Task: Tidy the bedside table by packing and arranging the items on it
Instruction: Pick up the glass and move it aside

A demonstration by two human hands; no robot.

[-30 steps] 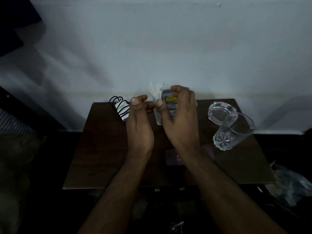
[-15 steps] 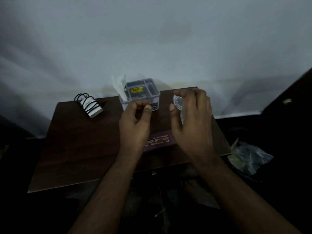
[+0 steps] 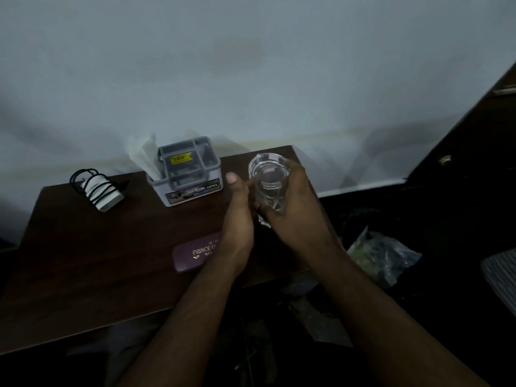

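Bedside table (image 3: 97, 261) is getting sorted: a second ago both hands were working at the grey organizer box (image 3: 190, 174); now they're off it and on the glassware at the table's right back corner. Box is sitting alone at the back edge, tissue (image 3: 145, 157) sticking up out of its left side, so that step is looking done and the glass is next.

Right hand (image 3: 296, 208) is wrapping around the clear drinking glass (image 3: 269, 188), fingers curled round its far side, mouth of the glass tilting toward the camera. Can't tell if the glass is lifted or resting on the table. The glass ashtray (image 3: 265, 160) is showing just behind the rim; can't tell if they're touching.

Left hand (image 3: 237, 216) is pressing in just beside the glass, thumb up, fingers hidden behind it, so I can't tell whether it's gripping the glass.

Still waiting on the table: white charger wound with black cable (image 3: 97, 188) at back left, purple spectacle case (image 3: 195, 254) near the front, partly under the left wrist.
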